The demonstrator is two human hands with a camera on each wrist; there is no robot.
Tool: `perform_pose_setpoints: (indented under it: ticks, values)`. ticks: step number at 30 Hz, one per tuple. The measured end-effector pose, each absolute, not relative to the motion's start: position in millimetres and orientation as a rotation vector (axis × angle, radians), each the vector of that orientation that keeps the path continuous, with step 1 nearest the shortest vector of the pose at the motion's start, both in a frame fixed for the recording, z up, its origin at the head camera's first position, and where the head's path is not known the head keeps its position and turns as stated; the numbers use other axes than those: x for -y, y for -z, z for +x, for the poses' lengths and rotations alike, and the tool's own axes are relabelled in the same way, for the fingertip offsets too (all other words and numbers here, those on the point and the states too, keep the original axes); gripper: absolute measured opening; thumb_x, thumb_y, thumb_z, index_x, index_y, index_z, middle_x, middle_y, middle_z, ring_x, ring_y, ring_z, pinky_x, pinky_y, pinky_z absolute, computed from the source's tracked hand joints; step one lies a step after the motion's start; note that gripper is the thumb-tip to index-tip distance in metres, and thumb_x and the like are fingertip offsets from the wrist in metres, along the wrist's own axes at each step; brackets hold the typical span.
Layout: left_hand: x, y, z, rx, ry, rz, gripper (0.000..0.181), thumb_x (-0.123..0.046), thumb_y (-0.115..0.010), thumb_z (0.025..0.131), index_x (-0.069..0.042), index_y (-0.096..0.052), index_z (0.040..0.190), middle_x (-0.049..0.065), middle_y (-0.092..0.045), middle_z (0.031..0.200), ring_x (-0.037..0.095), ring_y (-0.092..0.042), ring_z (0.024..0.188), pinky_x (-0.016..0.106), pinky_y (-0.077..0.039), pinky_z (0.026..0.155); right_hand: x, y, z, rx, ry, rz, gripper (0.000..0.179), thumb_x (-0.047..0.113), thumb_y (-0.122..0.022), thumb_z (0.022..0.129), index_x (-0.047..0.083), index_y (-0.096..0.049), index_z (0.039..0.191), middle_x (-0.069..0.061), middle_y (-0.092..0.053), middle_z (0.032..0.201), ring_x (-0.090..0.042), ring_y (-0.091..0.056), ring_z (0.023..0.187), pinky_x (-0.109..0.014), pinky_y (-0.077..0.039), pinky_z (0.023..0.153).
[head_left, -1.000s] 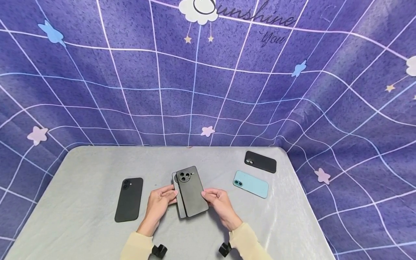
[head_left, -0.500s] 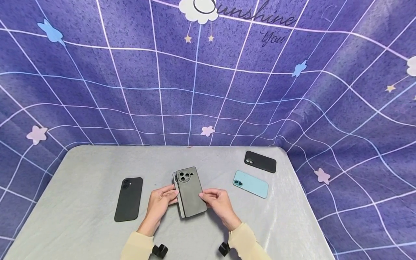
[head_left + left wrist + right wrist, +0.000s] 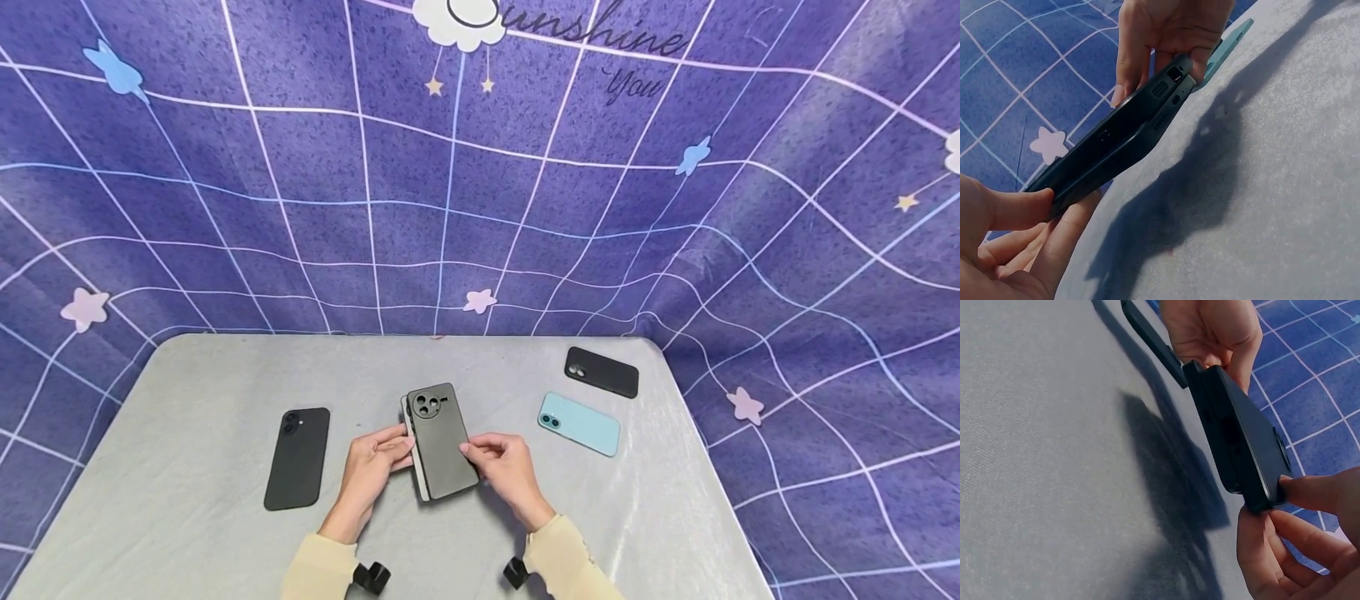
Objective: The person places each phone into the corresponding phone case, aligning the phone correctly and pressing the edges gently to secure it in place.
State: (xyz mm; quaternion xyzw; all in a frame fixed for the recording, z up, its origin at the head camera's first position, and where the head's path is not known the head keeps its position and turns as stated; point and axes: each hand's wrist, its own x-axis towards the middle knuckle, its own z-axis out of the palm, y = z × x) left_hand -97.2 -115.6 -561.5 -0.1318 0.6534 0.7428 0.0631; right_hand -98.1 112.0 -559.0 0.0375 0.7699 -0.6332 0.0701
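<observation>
A dark grey phone case (image 3: 448, 454) with camera cutouts lies over a phone (image 3: 419, 475), whose pale strip shows along the left side. Both are held above the table, as the shadow in the wrist views shows. My left hand (image 3: 371, 467) grips the phone's left edge, thumb on top and fingers beneath. On the opposite side, my right hand (image 3: 512, 473) pinches the case's right edge between thumb and fingers. At the near end, the left wrist view shows a narrow wedge-shaped gap between the case (image 3: 1138, 103) and the phone (image 3: 1147, 140). Most of the phone is hidden.
A black phone (image 3: 297, 458) lies left of my hands on the grey cloth-covered table (image 3: 195, 433). To the right lie a light blue phone (image 3: 581, 425) and, behind it, a black phone case (image 3: 606, 374). A purple gridded curtain (image 3: 315, 150) hangs behind.
The case has shifted slightly left over the phone, so a narrower strip of the phone shows. My right hand has moved a little left with it; my left hand has barely moved.
</observation>
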Motion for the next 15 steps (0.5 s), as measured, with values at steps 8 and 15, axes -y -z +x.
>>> perform_pose_setpoints:
  ticks: [8, 15]
  values:
    - [116.2, 560.8, -97.6, -1.961, -2.253, -0.386, 0.043, 0.005, -0.070, 0.100, 0.017, -0.059, 0.140, 0.020, -0.077, 0.114, 0.005, -0.075, 0.094, 0.027, -0.065, 0.084, -112.0, 560.9, -98.0, -2.288, 1.893, 0.097, 0.019, 0.016, -0.085, 0.093, -0.002, -0.082, 0.100, -0.005, -0.076, 0.078, -0.009, -0.063, 0.060, -0.019, -0.050, 0.052]
    - [113.7, 560.8, -97.0, -1.966, -2.236, -0.385, 0.043, 0.004, -0.070, 0.100, 0.017, -0.060, 0.139, 0.022, -0.077, 0.116, 0.006, -0.075, 0.094, 0.028, -0.065, 0.083, -110.5, 559.7, -98.9, -2.203, 1.907, 0.108, 0.023, 0.019, -0.083, 0.094, -0.002, -0.078, 0.100, 0.002, -0.073, 0.075, -0.005, -0.053, 0.056, -0.018, -0.041, 0.051]
